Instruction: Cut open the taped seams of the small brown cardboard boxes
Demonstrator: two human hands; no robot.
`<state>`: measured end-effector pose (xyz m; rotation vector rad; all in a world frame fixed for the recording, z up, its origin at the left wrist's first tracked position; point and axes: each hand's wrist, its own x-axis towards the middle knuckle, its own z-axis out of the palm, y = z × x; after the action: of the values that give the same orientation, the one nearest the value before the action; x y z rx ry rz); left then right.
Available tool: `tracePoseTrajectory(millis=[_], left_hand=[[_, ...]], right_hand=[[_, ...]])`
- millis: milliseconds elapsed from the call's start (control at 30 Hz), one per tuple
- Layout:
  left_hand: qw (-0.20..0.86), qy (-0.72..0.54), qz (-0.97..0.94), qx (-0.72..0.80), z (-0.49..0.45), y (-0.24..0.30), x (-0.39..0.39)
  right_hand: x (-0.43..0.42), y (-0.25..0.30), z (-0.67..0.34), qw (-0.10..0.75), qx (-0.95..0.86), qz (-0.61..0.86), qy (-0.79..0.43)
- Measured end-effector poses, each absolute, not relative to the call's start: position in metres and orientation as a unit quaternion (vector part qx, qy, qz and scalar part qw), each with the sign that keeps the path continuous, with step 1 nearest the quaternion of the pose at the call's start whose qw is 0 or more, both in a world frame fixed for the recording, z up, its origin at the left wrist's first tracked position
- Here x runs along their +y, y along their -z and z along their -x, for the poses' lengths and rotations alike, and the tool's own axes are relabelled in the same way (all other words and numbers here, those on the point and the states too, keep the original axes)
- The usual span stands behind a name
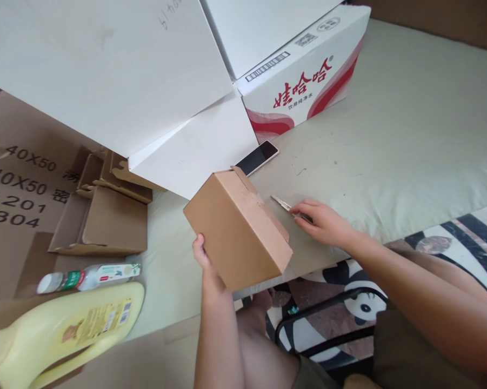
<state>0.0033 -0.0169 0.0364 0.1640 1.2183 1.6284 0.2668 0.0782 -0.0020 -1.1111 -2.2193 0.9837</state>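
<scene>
A small brown cardboard box (239,232) is held tilted over the pale cloth-covered surface. My left hand (201,252) grips it at its lower left side; the thumb shows on the cardboard and the other fingers are hidden behind it. To the right of the box, my right hand (318,220) is closed around a slim, silvery utility knife (281,203). Its pointed end faces the box and stays apart from it. A narrow flap stands up along the box's upper edge. Just behind the box lies a dark-screened phone (257,158), partly covered by it.
Large white cartons (105,65) rise at the back left, beside a red-and-white water carton (304,81). At left are folded cardboard pieces (113,221), a small clear bottle (89,276) and a yellow jug (77,324). A black metal frame (328,308) stands below the surface's front edge.
</scene>
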Motion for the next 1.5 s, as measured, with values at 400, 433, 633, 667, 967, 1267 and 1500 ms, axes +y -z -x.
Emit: tracePoseTrajectory(millis=[400, 433, 633, 667, 967, 1267, 1500], left_hand=[[0.524, -0.650, -0.096, 0.542, -0.013, -0.041, -0.014], [0.526, -0.647, -0.094, 0.544, -0.014, -0.042, -0.014], [0.518, -0.640, -0.086, 0.561, -0.017, -0.045, -0.014], [0.516, -0.641, -0.089, 0.561, -0.017, -0.045, -0.014], [0.514, -0.643, -0.099, 0.559, -0.013, -0.039, -0.014], [0.527, -0.640, -0.078, 0.553, -0.010, -0.037, -0.015], [0.528, -0.637, -0.075, 0.556, -0.010, -0.038, -0.014]], right_hand=[[0.079, 0.002, -0.268, 0.222, -0.819, 0.393, -0.355], [0.079, 0.002, -0.268, 0.217, -0.821, 0.392, -0.354], [0.078, 0.004, -0.267, 0.201, -0.825, 0.386, -0.360], [0.078, 0.005, -0.267, 0.200, -0.825, 0.386, -0.361], [0.078, 0.004, -0.267, 0.198, -0.829, 0.379, -0.359], [0.078, 0.005, -0.267, 0.200, -0.826, 0.378, -0.367], [0.078, 0.007, -0.268, 0.202, -0.831, 0.372, -0.362]])
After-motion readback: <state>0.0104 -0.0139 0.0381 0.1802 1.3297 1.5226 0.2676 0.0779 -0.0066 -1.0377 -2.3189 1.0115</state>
